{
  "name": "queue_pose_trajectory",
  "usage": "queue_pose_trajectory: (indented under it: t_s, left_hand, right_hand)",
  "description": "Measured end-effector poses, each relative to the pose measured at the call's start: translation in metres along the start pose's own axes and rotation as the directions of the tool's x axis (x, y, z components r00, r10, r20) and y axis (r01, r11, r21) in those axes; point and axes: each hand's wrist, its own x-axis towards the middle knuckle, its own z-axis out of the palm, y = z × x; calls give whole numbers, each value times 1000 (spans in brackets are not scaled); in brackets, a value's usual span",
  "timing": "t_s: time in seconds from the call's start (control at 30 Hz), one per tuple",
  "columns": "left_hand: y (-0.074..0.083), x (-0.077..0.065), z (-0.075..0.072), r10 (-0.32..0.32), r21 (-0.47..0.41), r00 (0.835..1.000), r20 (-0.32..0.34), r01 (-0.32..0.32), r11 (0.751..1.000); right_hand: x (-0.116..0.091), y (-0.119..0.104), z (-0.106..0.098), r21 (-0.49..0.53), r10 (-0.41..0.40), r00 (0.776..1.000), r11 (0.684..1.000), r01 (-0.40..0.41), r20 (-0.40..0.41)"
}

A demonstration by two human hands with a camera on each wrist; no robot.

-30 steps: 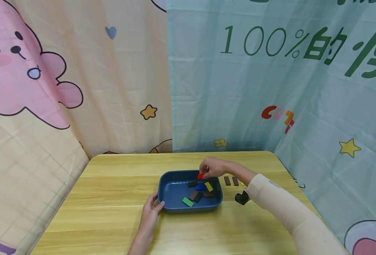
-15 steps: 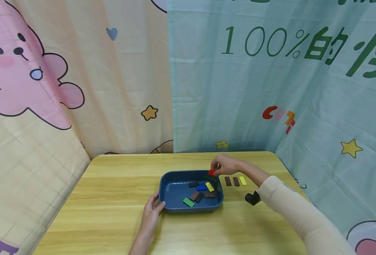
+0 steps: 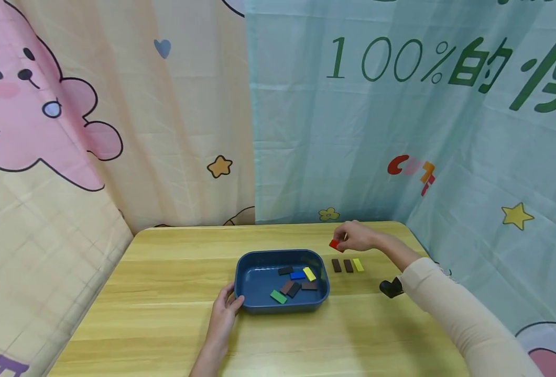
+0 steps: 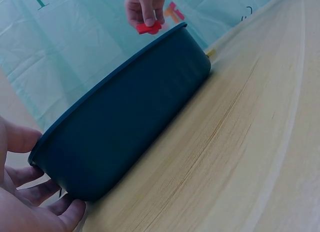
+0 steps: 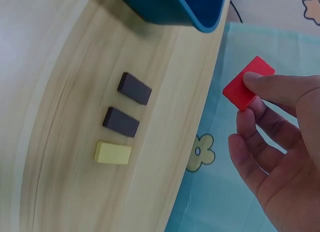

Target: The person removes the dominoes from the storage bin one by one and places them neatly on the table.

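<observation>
Between thumb and fingers my right hand (image 3: pixel 357 236) pinches a red rectangular block (image 5: pixel 239 93), held up over the table beyond the bin's right end. My left hand (image 3: pixel 222 317) grips the left end of a dark blue plastic bin (image 4: pixel 120 106), thumb by the rim and fingers against the outer wall. Inside the bin lie several blocks: a green block (image 3: pixel 278 297), a blue block (image 3: pixel 297 275), a yellow block (image 3: pixel 309 274), and some brown and black ones. To the bin's right stand in a row two dark brown blocks (image 5: pixel 135 88) and a yellow block (image 5: pixel 113 153).
The wooden table (image 3: pixel 164 293) carries everything. Printed curtains (image 3: pixel 325 131) hang along its back and sides. A black device (image 3: pixel 391 287) sits at the right wrist, below the cream sleeve (image 3: pixel 457 303).
My right hand has carried the red block out of the bin, to the right and slightly up, past its right rim. The left hand and the bin have stayed in place.
</observation>
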Motion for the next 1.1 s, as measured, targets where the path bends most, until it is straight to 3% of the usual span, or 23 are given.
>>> queue_pose_trajectory:
  t_s: [0.3, 0.57, 0.9, 1.1]
  left_hand:
    - [0, 2, 0, 4, 5, 1000, 2, -4, 1000]
    - [2, 3, -1, 1, 0, 1000, 10, -1, 1000]
    - [-1, -2, -1, 23, 2, 1000, 4, -23, 1000]
    - [-2, -1, -1, 30, 2, 1000, 1, -30, 1000]
  right_hand:
    - [-16, 22, -11, 59, 54, 997, 997, -50, -55]
    - [-27, 41, -12, 114, 152, 985, 983, -142, -87]
    - [-44, 58, -3, 318, 257, 964, 921, -223, -68]
    - [-52, 68, 4, 368, 296, 952, 896, -249, -76]
